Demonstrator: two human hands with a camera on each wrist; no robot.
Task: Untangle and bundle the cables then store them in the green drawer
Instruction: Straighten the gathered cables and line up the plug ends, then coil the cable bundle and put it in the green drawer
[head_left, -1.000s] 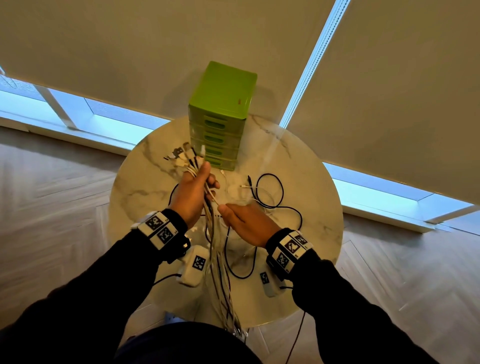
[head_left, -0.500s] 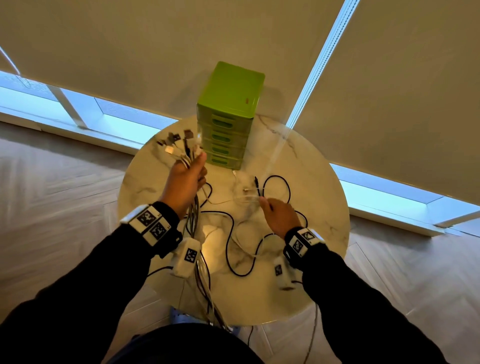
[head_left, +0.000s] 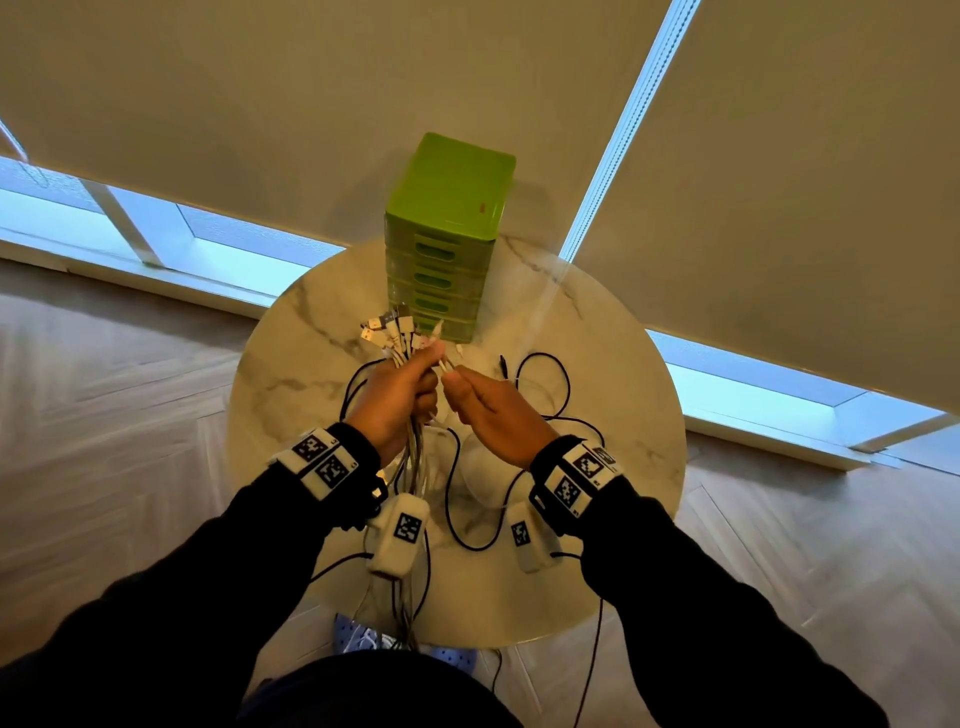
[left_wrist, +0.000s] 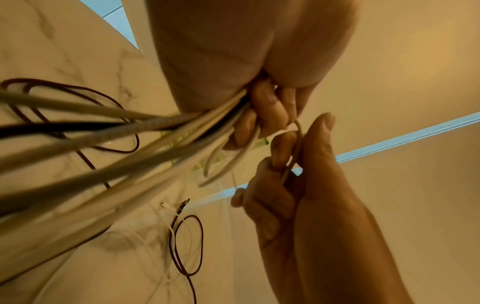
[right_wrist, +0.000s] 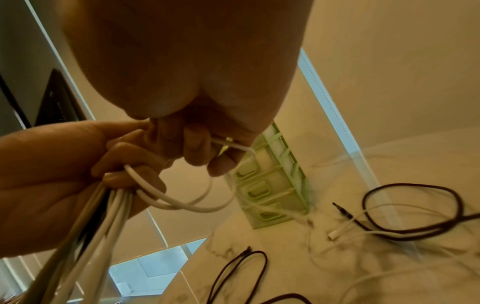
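My left hand (head_left: 400, 387) grips a bundle of cables (head_left: 392, 335) upright over the marble table (head_left: 291, 374), plug ends fanned out above the fist. The strands (left_wrist: 109, 131) hang down past the table's near edge. My right hand (head_left: 483, 402) is right beside it, pinching a thin white cable (right_wrist: 182, 203) between thumb and forefinger and holding its end against the bundle. The same pinch shows in the left wrist view, on the white cable (left_wrist: 296, 152). The green drawer unit (head_left: 447, 234) stands at the table's far edge, all drawers closed.
A loose black cable (head_left: 540, 384) and a white cable (right_wrist: 363, 218) lie on the table to the right of my hands. Another black cable (right_wrist: 241, 267) loops nearer the front. Window blinds rise behind the table; wooden floor surrounds it.
My right hand left the table's right side, lifting a white cable up to the bundle. My left hand came back toward the middle with the bundle.
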